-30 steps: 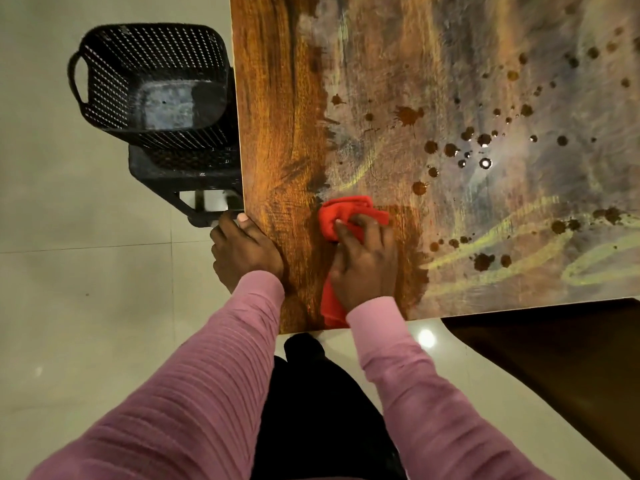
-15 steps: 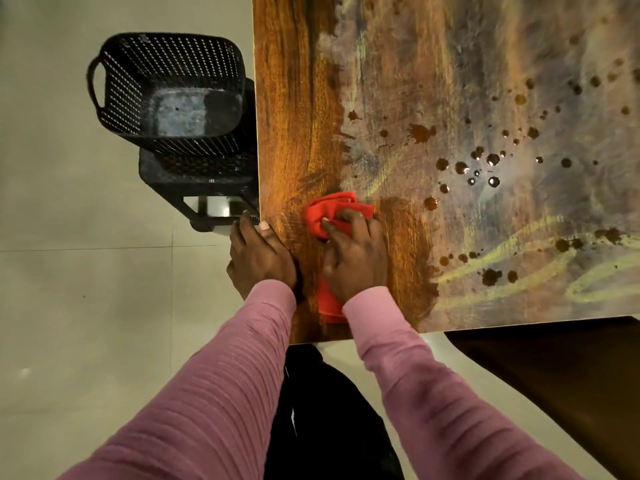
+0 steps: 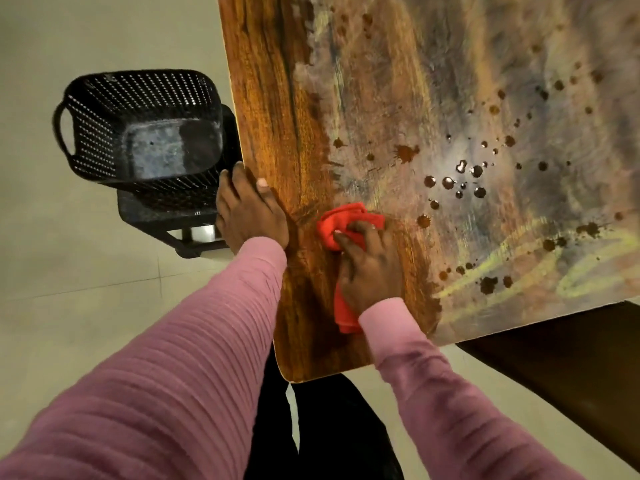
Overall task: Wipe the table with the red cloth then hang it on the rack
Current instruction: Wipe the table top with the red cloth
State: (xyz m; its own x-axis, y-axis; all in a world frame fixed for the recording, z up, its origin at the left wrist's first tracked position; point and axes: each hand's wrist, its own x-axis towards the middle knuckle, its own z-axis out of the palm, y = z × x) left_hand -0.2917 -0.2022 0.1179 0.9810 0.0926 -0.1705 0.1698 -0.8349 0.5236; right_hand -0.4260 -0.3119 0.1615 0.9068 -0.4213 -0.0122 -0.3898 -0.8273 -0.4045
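Note:
My right hand lies on the bunched red cloth and holds it down on the wooden table, near the front left corner. Part of the cloth sticks out past my fingertips, and another part trails out under my wrist. The wood around the cloth looks darker and wet. My left hand grips the table's left edge, thumb on top and fingers over the side. Brown spill drops and yellowish smears cover the table to the right of the cloth. No rack is in view.
A black perforated basket sits on a black stool on the tiled floor, right against the table's left edge by my left hand. A dark surface lies below the table's front right edge.
The cloth and my right hand moved a little left and then further onto the table. My left hand slid forward along the table edge. The view shifted and tilted.

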